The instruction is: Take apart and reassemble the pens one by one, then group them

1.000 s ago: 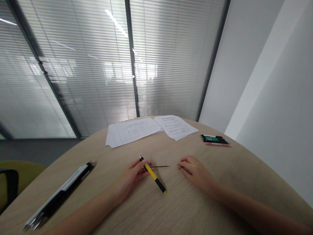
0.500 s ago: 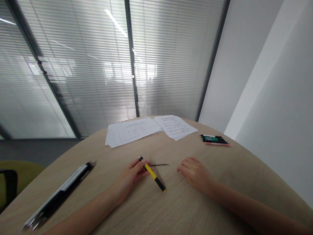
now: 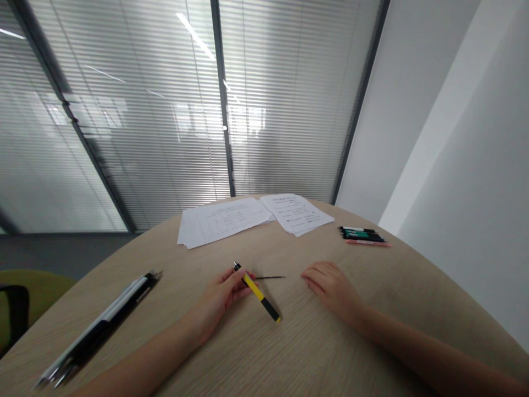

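A yellow and black pen slants across the fingers of my left hand, its thumb closed over the pen's upper part. From behind those same fingers a thin dark pen refill sticks out to the right; how it is gripped is hidden. To the right, my right hand is low over the wooden table, palm down, apart from the pen and refill. Its fingers are curled and pressed together. Whatever is under the fingertips is too small or hidden to name.
Several black and white pens lie in a bundle at the left. Another row of pens sits at the far right. Printed papers are spread at the table's far side. A green chair stands beyond the left edge.
My right hand has shifted very slightly right and its fingers have drawn in a little. My left hand keeps the pen and refill in nearly the same place.
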The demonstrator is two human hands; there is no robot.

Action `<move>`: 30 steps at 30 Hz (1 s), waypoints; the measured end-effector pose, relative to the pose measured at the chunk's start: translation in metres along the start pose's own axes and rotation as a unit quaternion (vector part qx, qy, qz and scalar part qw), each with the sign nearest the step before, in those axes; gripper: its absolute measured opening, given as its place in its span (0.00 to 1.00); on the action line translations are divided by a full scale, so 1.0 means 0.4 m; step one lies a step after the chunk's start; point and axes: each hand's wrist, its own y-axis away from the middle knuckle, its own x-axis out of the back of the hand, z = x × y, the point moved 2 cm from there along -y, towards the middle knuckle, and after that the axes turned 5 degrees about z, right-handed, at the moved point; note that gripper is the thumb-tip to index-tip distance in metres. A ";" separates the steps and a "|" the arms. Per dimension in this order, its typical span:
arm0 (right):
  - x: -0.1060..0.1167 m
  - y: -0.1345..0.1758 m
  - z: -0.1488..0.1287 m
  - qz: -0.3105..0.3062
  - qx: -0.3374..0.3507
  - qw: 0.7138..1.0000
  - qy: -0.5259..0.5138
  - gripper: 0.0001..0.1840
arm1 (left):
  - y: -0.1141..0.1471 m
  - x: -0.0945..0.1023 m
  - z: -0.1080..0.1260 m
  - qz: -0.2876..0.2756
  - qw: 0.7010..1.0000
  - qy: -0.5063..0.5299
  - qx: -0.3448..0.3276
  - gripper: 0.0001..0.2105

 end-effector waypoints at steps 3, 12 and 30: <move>-0.009 0.002 0.023 -0.004 -0.055 0.998 -0.008 0.09 | 0.000 0.000 0.001 0.004 1.000 0.010 -0.003 0.08; -0.013 0.001 0.027 -0.026 -0.073 0.996 -0.033 0.15 | 0.005 -0.002 0.010 0.007 0.999 0.038 0.000 0.09; 0.013 0.011 -0.033 -0.029 0.050 0.998 0.021 0.11 | 0.002 0.001 0.009 0.001 0.998 0.054 -0.013 0.09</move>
